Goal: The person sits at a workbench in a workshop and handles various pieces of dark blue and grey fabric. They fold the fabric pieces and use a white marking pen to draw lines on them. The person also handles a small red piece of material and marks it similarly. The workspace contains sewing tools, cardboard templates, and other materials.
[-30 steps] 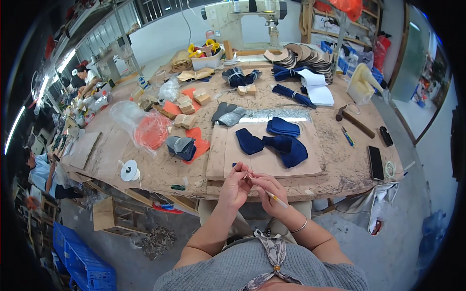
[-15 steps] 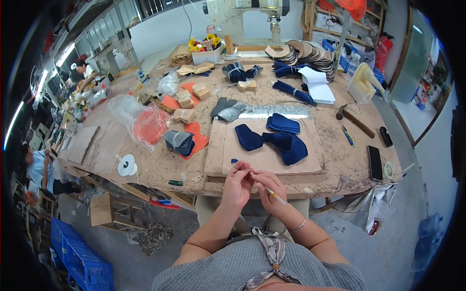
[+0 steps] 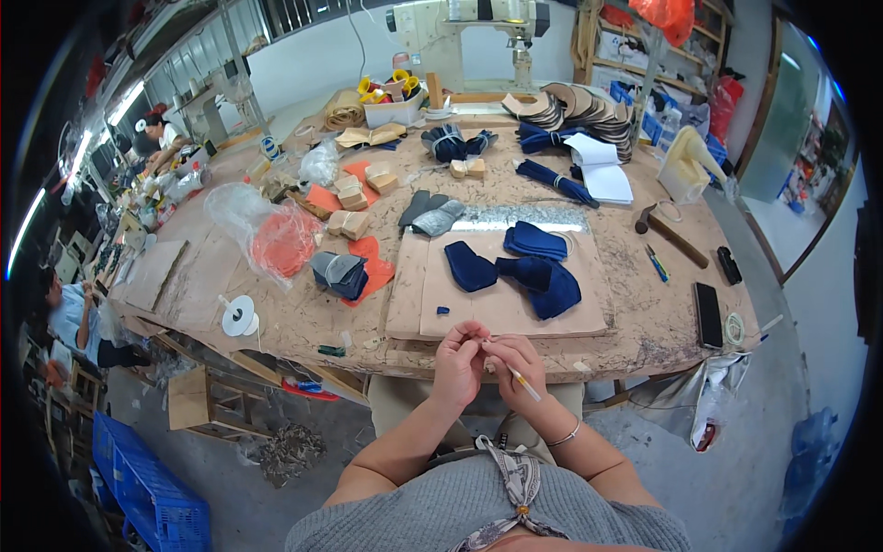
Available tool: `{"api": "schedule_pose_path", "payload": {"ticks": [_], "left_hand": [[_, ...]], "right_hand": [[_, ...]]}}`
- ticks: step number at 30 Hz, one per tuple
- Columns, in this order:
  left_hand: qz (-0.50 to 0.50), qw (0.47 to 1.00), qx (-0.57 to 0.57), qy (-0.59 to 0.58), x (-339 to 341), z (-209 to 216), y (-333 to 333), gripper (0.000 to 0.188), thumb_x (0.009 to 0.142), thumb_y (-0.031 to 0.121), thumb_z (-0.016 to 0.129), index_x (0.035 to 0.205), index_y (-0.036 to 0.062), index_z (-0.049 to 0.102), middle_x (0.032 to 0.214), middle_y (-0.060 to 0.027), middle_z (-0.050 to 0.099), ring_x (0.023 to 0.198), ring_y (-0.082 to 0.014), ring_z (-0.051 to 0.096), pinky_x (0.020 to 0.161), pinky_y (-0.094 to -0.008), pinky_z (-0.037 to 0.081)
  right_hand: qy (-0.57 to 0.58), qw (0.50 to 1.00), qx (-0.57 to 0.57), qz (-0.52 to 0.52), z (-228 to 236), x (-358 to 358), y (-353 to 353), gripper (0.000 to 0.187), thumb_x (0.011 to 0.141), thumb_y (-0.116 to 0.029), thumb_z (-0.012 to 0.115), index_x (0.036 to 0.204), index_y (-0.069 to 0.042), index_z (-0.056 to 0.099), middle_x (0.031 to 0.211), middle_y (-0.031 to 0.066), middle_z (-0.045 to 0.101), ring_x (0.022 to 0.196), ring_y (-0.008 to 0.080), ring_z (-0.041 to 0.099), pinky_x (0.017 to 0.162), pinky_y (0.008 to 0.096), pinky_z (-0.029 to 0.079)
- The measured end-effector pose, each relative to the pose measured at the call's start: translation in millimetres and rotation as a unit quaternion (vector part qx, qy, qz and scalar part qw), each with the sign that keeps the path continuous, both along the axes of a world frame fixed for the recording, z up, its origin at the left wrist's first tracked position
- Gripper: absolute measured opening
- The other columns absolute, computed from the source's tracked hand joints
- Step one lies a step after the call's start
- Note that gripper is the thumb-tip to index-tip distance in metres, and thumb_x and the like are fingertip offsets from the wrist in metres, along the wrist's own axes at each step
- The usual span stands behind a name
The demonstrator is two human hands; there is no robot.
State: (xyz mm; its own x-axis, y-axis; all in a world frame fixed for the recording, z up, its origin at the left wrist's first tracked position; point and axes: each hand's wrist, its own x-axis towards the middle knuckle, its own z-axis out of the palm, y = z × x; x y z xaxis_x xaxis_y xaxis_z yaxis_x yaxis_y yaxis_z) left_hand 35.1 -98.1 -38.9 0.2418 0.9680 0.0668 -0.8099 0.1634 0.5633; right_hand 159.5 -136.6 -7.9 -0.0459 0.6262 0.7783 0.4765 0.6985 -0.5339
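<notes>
Just past the table's front edge, my left hand (image 3: 457, 366) and my right hand (image 3: 517, 357) meet fingertip to fingertip. My right hand holds a thin white pen-like stick (image 3: 528, 387) with a yellow band, its end slanting down across the palm side. The left fingers are pinched together; whatever sits between them is too small to make out. Beyond the hands, a pale board (image 3: 405, 308) bears a navy fabric piece (image 3: 472, 268), a navy stack (image 3: 535, 240) and overlapping navy pieces (image 3: 556, 293). A tiny navy scrap (image 3: 442, 311) lies close to my left fingertips.
To the right are a hammer (image 3: 678, 241), a phone (image 3: 707, 315) and a blue-yellow pen (image 3: 658, 264). Grey-navy pieces (image 3: 338, 274), a plastic bag (image 3: 244, 216) and a white spool (image 3: 240, 316) lie left. A sewing machine (image 3: 432, 37) stands behind. Two people sit far left.
Both hands have drawn slightly down and toward me, still together. The pen-like stick has moved down with my right hand. The fabric pieces lie as before.
</notes>
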Motion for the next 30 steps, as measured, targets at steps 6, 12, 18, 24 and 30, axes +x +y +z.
{"api": "schedule_pose_path", "payload": {"ticks": [6,12,18,24,30], "left_hand": [[-0.002,0.957,0.1,0.273,3.2,31.7,-8.1,0.027,0.089,-0.003,0.057,0.116,0.0015,0.057,0.1,-0.0047,0.061,0.089,-0.0101,0.057,0.08,-0.0238,0.047],[-0.358,0.775,0.514,-0.078,-48.5,136.8,-36.0,0.032,0.089,0.02,0.065,0.062,0.0057,0.055,0.071,-0.0093,0.056,0.046,-0.0194,0.044,0.049,-0.034,0.037],[-0.551,0.33,0.752,-0.147,-68.3,221.6,-79.3,0.058,0.079,0.042,0.069,0.13,0.0197,0.054,0.13,-0.0112,0.057,0.117,-0.0278,0.057,0.096,-0.0344,0.047],[-0.467,0.379,0.797,-0.064,-84.6,229.5,-106.6,0.048,0.085,0.034,0.057,0.122,0.0047,0.059,0.121,-0.0137,0.062,0.111,-0.0271,0.058,0.092,-0.0397,0.047],[-0.265,0.55,0.785,-0.103,-85.9,198.0,-150.5,0.042,0.087,0.032,0.05,0.118,0.005,0.061,0.119,-0.0135,0.062,0.113,-0.0286,0.057,0.099,-0.0443,0.041]], "right_hand": [[0.103,0.987,-0.056,-0.109,-13.6,79.2,14.3,0.015,0.097,-0.009,0.052,0.099,0.0,0.064,0.09,0.0118,0.066,0.083,0.0202,0.063,0.076,0.0338,0.051],[0.035,0.883,-0.192,-0.427,-23.1,236.5,25.3,0.027,0.096,-0.027,0.054,0.094,-0.002,0.065,0.072,0.0128,0.065,0.067,0.0274,0.063,0.063,0.0347,0.049],[0.267,0.854,-0.217,-0.39,-47.9,265.7,45.8,0.038,0.096,-0.037,0.053,0.088,-0.002,0.067,0.063,0.0061,0.061,0.06,0.0153,0.06,0.058,0.03,0.046],[0.243,0.863,-0.207,-0.393,-45.1,251.3,30.6,0.037,0.097,-0.035,0.054,0.086,-0.002,0.066,0.061,0.004,0.059,0.057,0.0115,0.057,0.055,0.0274,0.044],[0.214,0.873,-0.208,-0.385,-48.9,247.4,36.8,0.035,0.097,-0.033,0.054,0.085,-0.002,0.065,0.062,0.0025,0.058,0.057,0.0095,0.053,0.055,0.0265,0.042]]}}
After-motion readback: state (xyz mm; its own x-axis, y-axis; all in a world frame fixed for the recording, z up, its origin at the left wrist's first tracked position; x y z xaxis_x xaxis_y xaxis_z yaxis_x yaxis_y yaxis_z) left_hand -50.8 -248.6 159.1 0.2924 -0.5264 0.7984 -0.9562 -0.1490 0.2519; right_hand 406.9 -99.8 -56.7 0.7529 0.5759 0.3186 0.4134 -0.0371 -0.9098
